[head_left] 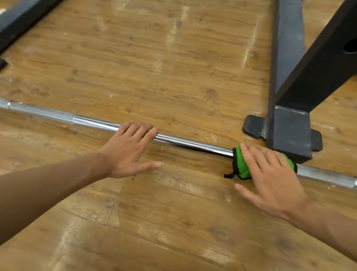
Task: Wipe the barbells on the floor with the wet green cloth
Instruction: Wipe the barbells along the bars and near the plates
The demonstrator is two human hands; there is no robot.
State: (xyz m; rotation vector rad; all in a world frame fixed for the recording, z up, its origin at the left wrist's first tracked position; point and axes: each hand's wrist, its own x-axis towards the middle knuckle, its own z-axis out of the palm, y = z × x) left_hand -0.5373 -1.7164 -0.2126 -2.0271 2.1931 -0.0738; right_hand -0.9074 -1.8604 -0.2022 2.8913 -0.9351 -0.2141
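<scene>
A chrome barbell (pixel 194 145) lies across the wooden floor from left to right. My left hand (pixel 131 150) rests flat on its middle, fingers spread over the bar, thumb on the floor side. The green cloth (pixel 241 167), edged in black, is draped over the bar further right. My right hand (pixel 272 179) presses flat on top of the cloth with fingers extended, not curled around it. The bar under the cloth is hidden.
A black steel rack post (pixel 291 134) with rubber feet stands on the floor just behind the cloth, its beam (pixel 287 47) running away from me. Another black frame rail (pixel 29 13) lies at the far left. Wood floor (pixel 163 222) stretches in front.
</scene>
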